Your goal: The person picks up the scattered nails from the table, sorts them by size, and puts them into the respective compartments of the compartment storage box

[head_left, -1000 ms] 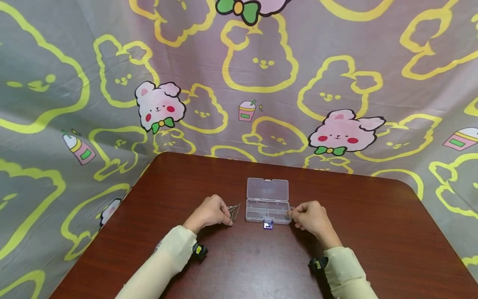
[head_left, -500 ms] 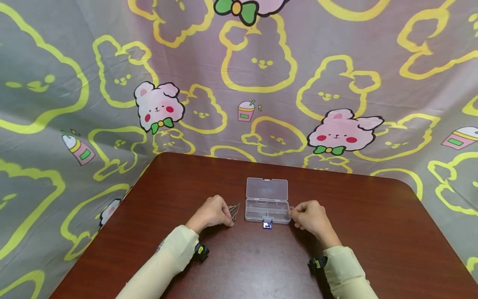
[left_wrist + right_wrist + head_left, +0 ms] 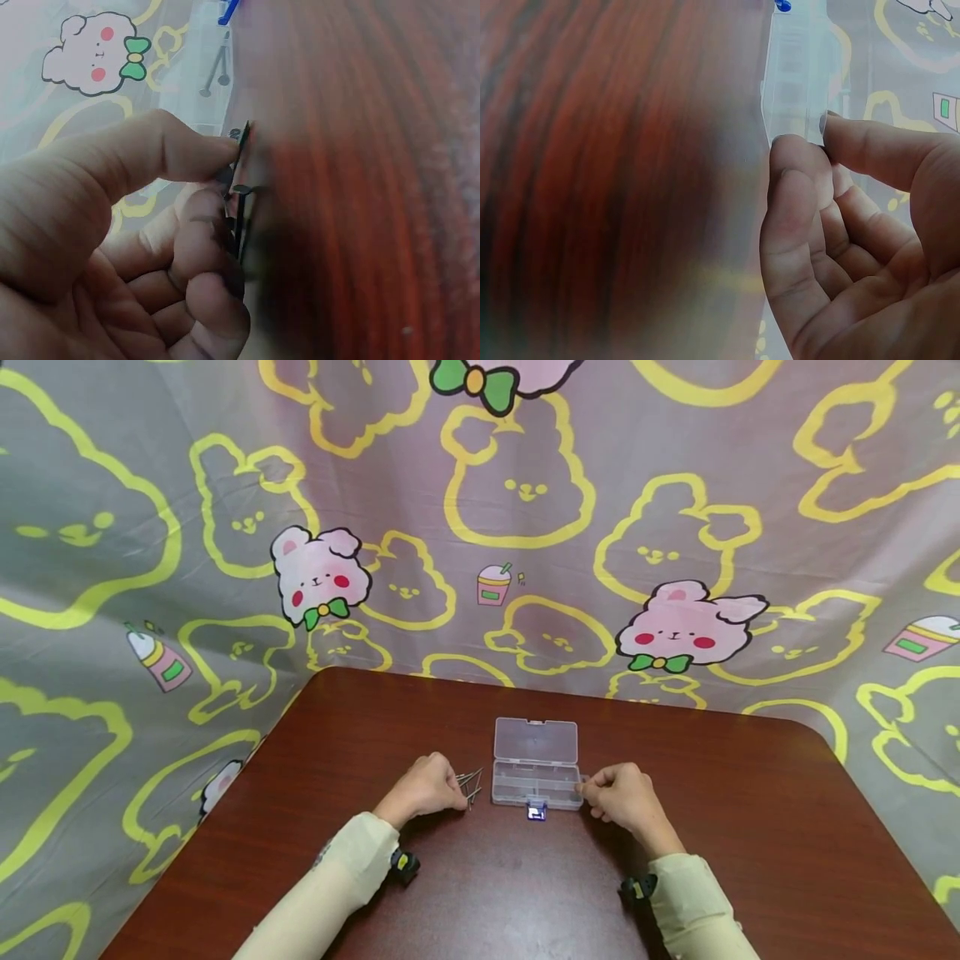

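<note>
Several metal nails (image 3: 472, 782) lie in a loose, crossed pile just left of a clear plastic compartment box (image 3: 513, 802). At the near side of that pile is my left hand (image 3: 431, 787), thumb and forefinger brought together on a nail (image 3: 241, 146) in the left wrist view. Other nails stick out below the fingertips there. My right hand (image 3: 626, 795) pinches the box's right end wall between thumb and fingers. The box's lid (image 3: 536, 741) stands open at the back, and a blue latch (image 3: 536, 811) hangs at its front. A few nails show inside the box in the left wrist view.
A dark reddish wooden table (image 3: 517, 893) carries the box and the pile. Behind it and along the left side hangs a grey cartoon-print cloth (image 3: 405, 460), close to the table edges.
Nails in the pile have shifted slightly under my left fingertips, which moved a little. My right hand keeps its grip on the box, which stays in place.
</note>
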The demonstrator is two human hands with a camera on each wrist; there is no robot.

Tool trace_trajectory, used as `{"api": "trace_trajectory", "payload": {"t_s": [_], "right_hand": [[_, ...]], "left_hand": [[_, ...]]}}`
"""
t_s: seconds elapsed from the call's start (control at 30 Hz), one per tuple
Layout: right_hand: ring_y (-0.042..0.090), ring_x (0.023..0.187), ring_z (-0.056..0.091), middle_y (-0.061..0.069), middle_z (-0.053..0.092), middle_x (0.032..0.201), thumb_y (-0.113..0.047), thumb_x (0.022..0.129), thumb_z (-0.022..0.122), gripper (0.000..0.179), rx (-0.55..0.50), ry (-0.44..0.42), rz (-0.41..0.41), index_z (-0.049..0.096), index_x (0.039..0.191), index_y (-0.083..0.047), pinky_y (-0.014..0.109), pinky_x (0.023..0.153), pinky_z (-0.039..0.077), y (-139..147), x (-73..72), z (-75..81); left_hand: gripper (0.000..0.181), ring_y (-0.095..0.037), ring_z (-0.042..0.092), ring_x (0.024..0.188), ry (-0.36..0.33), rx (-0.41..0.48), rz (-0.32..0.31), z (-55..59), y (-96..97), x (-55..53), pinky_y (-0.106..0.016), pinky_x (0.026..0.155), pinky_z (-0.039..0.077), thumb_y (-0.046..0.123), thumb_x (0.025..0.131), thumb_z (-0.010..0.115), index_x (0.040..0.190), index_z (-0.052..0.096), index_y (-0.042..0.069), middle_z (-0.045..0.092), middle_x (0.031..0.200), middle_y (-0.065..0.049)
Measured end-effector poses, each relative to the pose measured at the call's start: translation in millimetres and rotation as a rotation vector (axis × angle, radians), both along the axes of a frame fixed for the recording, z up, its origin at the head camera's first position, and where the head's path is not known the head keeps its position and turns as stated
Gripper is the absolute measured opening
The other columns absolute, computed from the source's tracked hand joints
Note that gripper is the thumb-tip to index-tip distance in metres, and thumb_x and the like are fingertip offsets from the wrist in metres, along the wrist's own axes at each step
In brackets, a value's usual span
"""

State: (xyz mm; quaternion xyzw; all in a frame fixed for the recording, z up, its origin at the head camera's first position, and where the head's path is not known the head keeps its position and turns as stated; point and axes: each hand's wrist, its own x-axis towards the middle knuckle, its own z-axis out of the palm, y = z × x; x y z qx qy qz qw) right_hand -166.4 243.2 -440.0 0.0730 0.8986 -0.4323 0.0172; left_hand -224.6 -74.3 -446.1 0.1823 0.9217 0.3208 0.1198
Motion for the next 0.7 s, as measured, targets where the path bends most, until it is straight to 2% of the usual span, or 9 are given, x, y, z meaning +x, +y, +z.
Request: {"api": "trace_trajectory", "payload": {"t_s": [0.13,0.37,0.7], "right_hand": [[0.018,0.057,0.062,0.005,0.064,0.063,-0.018,0.088,0.077,0.019,0.008,-0.018,0.000,0.073,0.076,-0.004,0.035,0.055,0.055,-0.8,1.4,-0.2],[0.018,0.057,0.062,0.005,0.065,0.062,-0.019,0.088,0.078,0.019,0.008,-0.016,-0.009,0.073,0.076,-0.004,0.036,0.055,0.055,-0.6,1.0,-0.1],[0.018,0.057,0.062,0.005,0.065,0.063,-0.017,0.088,0.078,0.018,-0.004,-0.012,-0.009,0.073,0.077,-0.004,0.035,0.054,0.055,-1.5,0.4,0.7]], "left_hand": [[0.022,-0.009,0.052,0.046,-0.060,0.062,0.019,1.9,-1.9,-0.8,-0.025,0.044,0.041,0.011,0.073,0.083,0.055,0.070,0.013,0.060,0.050,0.006],[0.013,-0.017,0.064,0.049,-0.154,0.228,0.048,7.0,-2.5,-2.0,-0.030,0.048,0.055,-0.001,0.075,0.075,0.064,0.072,0.005,0.066,0.056,-0.004],[0.011,-0.017,0.065,0.052,-0.133,0.299,0.022,12.8,0.3,-3.0,-0.031,0.051,0.056,-0.003,0.076,0.076,0.069,0.074,0.005,0.067,0.058,-0.003]]}}
